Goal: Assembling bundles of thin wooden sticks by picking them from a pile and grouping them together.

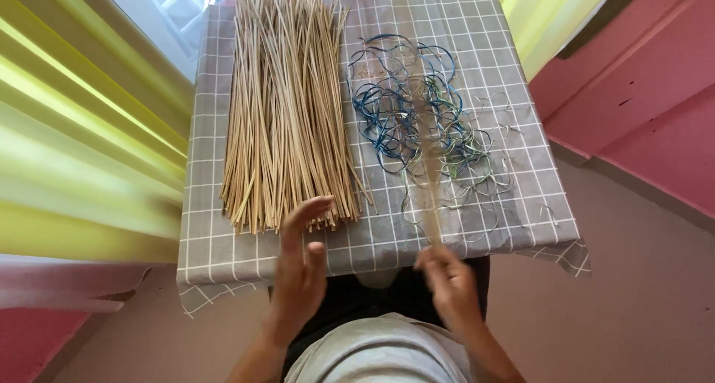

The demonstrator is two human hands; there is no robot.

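A thick bundle of long tan reed sticks (pixel 287 107) lies lengthwise on the left half of a small table under a grey checked cloth (pixel 491 62). To its right sits a loose tangle of blue and green thin strips (pixel 406 103). My right hand (pixel 447 279), at the table's near edge, pinches the lower end of a single tan stick (pixel 428 167), which is blurred and points away over the tangle. My left hand (pixel 302 267) hovers with fingers apart just below the bundle's near end, holding nothing.
Yellow curtain fabric (pixel 82 144) hangs along the left side of the table. A pink wall (pixel 640 77) stands at the right, with a beige floor (pixel 633 301) below it. My lap in dark and grey clothing (pixel 372 346) is against the table's near edge.
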